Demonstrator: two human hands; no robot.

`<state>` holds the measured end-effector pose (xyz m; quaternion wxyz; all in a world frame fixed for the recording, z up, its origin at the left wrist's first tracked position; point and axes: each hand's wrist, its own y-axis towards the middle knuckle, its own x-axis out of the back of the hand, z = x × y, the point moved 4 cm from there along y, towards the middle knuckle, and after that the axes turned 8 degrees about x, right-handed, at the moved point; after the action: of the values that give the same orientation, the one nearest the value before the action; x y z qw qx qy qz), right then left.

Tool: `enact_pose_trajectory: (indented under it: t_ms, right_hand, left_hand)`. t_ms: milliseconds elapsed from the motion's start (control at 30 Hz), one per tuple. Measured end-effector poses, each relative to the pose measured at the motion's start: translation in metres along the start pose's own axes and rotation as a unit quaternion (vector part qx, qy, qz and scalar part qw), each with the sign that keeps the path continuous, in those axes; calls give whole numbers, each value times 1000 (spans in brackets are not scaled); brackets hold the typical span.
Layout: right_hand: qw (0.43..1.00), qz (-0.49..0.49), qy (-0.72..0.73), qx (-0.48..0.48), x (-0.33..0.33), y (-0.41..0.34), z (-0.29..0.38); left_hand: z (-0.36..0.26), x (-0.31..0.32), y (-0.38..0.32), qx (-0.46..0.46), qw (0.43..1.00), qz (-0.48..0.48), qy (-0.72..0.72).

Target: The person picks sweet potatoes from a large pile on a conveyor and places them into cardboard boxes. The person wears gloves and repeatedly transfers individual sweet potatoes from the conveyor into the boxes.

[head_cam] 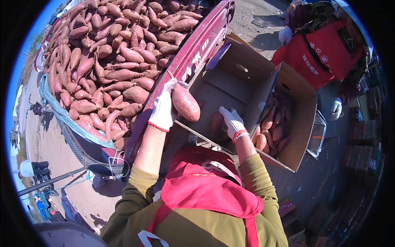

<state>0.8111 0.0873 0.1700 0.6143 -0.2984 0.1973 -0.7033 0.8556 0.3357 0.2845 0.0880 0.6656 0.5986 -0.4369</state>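
Note:
My left hand (164, 108), in a white knit glove with a red cuff, grips a large reddish sweet potato (186, 103) above the near left corner of an open cardboard box (226, 83). Inside that box, my right hand (233, 123), gloved the same way, is beside another sweet potato (217, 122) in shadow. Whether its fingers grip it or only touch it, I cannot tell. A further sweet potato tip (201, 103) shows partly behind the one in my left hand. To the left, a heap of sweet potatoes (123, 61) fills a truck bed.
The truck bed's red side panel (191, 46) stands along the box's left. A second cardboard box (301, 123) on the right holds several sweet potatoes (274, 126). Across the boxes stands a person in a red apron (318, 55) and white gloves. Stacked cartons (359, 157) line the far right.

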Motion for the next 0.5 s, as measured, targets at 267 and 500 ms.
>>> enact_pose_trajectory:
  t_ms: [267,500]
  right_hand:
    - [920,332,104,179,-44,-106,116]
    - [887,404,173,146,-42,-131,99]
  left_hand:
    - [-5,-43,-45,-14,948,-90,305]
    - [-6,-33,-60,-119,864,-119,475]
